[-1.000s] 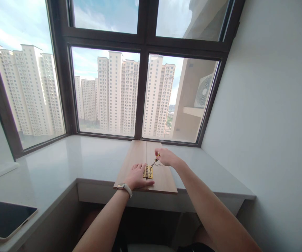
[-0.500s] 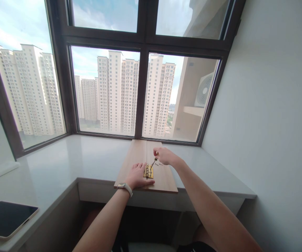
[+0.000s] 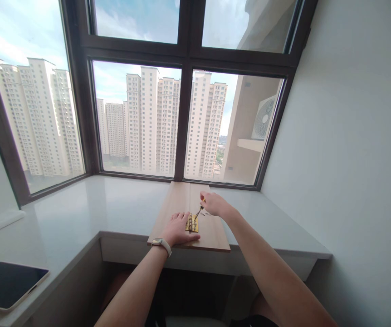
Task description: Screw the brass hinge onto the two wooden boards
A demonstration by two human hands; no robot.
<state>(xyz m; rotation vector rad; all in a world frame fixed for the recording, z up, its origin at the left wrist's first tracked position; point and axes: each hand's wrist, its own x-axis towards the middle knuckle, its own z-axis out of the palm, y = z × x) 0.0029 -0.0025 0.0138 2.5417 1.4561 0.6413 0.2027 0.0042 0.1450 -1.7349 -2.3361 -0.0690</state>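
Note:
A gold-coloured hinge (image 3: 196,225) lies across the seam between two pale wooden boards (image 3: 213,234). My left hand (image 3: 178,230) rests flat on the left board, fingers stretched out and thumb apart, touching the hinge's left side and partly covering it. Closed around a screwdriver's yellow handle is my right hand (image 3: 215,204), just beyond the hinge. The screwdriver's shaft (image 3: 198,212) slants down with its tip at the upper right part of the hinge; whether a screw sits under it is too small to tell. Loose screws (image 3: 207,214) lie on the right board.
The boards lie on a white windowsill counter (image 3: 120,204) and reach back to the dark window frame (image 3: 182,179). At the lower left a tablet (image 3: 12,281) rests on the counter. A white wall (image 3: 345,136) rises on the right.
My right hand has shifted very slightly to the right with the screwdriver. My left hand, the hinge and the boards stay where they were.

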